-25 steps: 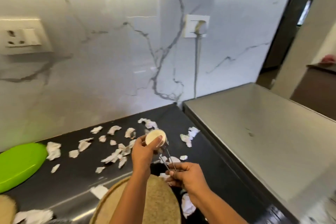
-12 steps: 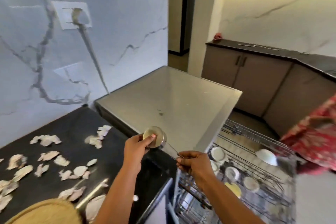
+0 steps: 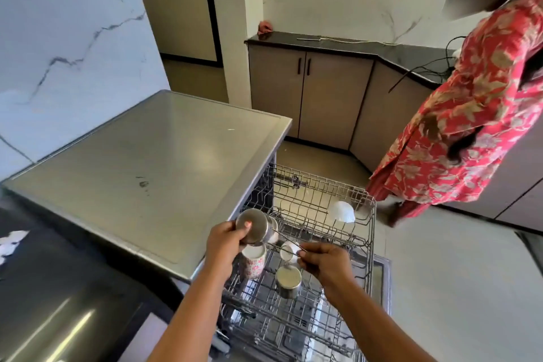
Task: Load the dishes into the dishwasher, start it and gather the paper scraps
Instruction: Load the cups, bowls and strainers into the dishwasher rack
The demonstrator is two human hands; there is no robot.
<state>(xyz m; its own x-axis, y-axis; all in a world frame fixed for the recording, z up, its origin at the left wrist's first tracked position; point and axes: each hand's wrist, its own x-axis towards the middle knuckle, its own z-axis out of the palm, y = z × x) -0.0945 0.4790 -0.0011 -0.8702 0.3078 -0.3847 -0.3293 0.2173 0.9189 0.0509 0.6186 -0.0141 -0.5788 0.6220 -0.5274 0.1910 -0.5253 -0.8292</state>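
Note:
My left hand (image 3: 224,239) grips a small steel cup (image 3: 255,226) tipped on its side, bottom toward me, over the pulled-out upper rack (image 3: 370,232) of the dishwasher (image 3: 152,167). My right hand (image 3: 324,261) pinches the end of thin metal utensil handles (image 3: 289,242) that reach toward the cup. In the rack stand a floral mug (image 3: 253,261), a small white cup (image 3: 289,251), a steel tumbler (image 3: 288,281) and a white bowl (image 3: 341,211) turned over at the far side. Paper scraps (image 3: 11,244) lie on the black counter at the far left edge.
A person in a red floral dress (image 3: 470,114) stands just right of the open rack. Behind are beige cabinets (image 3: 332,97) under a dark countertop (image 3: 338,44) with a cable. The lower rack (image 3: 288,326) and open door lie below.
My view has swung right from the scrap-covered counter to the open dishwasher. Both hands carried the steel cup and utensils over the upper rack.

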